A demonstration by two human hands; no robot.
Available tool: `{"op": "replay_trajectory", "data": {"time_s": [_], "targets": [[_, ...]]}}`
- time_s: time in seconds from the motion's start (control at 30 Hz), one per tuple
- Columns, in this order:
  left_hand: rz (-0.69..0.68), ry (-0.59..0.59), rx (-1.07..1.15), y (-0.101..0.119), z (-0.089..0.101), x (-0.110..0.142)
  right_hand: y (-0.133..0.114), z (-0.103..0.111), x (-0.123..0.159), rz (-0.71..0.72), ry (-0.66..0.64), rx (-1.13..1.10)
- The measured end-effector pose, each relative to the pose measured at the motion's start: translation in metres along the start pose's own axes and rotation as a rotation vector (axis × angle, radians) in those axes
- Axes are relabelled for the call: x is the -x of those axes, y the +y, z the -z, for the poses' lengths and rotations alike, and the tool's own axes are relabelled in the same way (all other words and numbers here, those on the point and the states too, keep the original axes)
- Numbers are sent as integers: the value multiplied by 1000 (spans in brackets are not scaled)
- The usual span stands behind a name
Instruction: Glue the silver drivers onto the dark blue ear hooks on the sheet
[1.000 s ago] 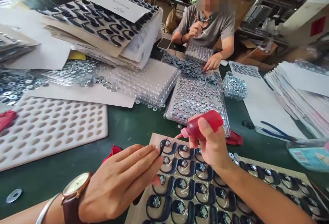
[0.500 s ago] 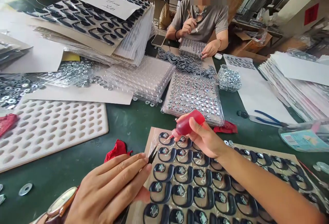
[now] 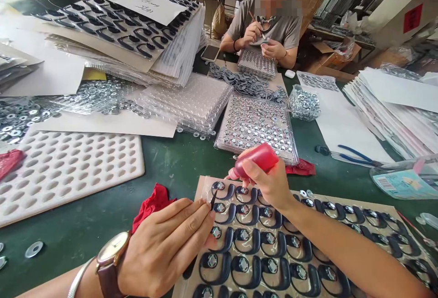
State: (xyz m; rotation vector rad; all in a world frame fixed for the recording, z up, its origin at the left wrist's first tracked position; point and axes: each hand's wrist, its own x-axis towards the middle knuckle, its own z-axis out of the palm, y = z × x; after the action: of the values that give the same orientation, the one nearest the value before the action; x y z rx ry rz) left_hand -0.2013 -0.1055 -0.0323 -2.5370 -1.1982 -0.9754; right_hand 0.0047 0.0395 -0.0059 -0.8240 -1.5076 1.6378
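Observation:
My left hand (image 3: 167, 248), with a watch on the wrist, pinches black tweezers (image 3: 212, 199) whose tips point at the top-left hook piece on a cardboard sheet (image 3: 342, 202). The sheet carries rows of black hook-shaped parts (image 3: 253, 243) with round metal centres. My right hand (image 3: 270, 181) grips a small red squeeze bottle (image 3: 256, 159), its nozzle pointing left and down at the sheet's top row. The two hands are close together over the sheet's near left corner.
A white foam tray with holes (image 3: 68, 170) lies left, red cloths (image 3: 152, 202) beside it. Clear blister trays of metal parts (image 3: 256, 127) stand behind the sheet, blue pliers (image 3: 356, 156) at right. Stacked sheets (image 3: 119, 28) rise at back left. A person opposite works with both hands raised.
My left hand moved forward, bringing the tweezers onto the sheet's top-left part. The bottle shifted slightly toward me. The person opposite lifted the lower hand off the tray.

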Motion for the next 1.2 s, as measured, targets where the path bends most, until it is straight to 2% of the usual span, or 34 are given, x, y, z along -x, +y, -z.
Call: {"op": "replay_trajectory", "data": {"time_s": [0.1, 0.23, 0.4, 0.73, 0.97, 1.2], "targets": [[-13, -41, 9, -5, -5, -1, 2, -1, -2, 43, 54, 122], [-17, -46, 15, -7, -7, -2, 4, -1, -5, 92, 28, 217], [-34, -56, 17, -4, -8, -3, 10, 0, -5, 88, 39, 266], [-318, -32, -153, -8, -3, -9, 18, 3, 0, -1, -24, 289], [-217, -62, -88, -5, -4, -15, 17, 2, 1, -25, -30, 280], [-166, -23, -64, -4, -8, -13, 17, 2, 1, 4, -43, 287]]}}
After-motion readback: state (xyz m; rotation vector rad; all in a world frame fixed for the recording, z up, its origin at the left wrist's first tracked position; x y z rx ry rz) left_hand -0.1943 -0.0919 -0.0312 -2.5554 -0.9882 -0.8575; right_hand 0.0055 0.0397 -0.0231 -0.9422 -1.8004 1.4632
